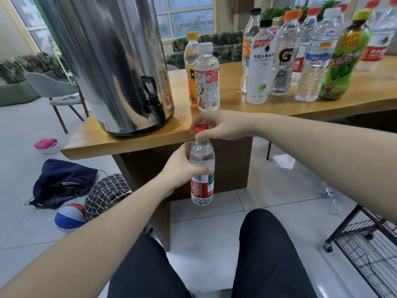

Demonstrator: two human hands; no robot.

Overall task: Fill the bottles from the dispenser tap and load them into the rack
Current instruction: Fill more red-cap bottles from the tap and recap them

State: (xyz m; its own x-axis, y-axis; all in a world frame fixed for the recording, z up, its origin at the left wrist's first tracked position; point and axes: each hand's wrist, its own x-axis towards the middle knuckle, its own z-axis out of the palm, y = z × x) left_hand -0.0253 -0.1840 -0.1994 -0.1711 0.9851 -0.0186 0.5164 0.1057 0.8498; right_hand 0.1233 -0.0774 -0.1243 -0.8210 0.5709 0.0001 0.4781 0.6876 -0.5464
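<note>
Clear water bottle (202,168) upright in mid-air below the table (129,136) edge, left hand (182,168) wrapped round its middle, right hand (221,125) above it — fingers pinching the red cap (200,127), dispenser tap (153,106) up-left, wire rack (365,244) on the floor at lower right.

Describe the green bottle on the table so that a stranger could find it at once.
Start at the long wooden table and follow the row of bottles toward its right end. The green bottle stands at the front of that group. Only it has a bright green label and a yellow-green cap; its neighbours are clear or white.
</note>
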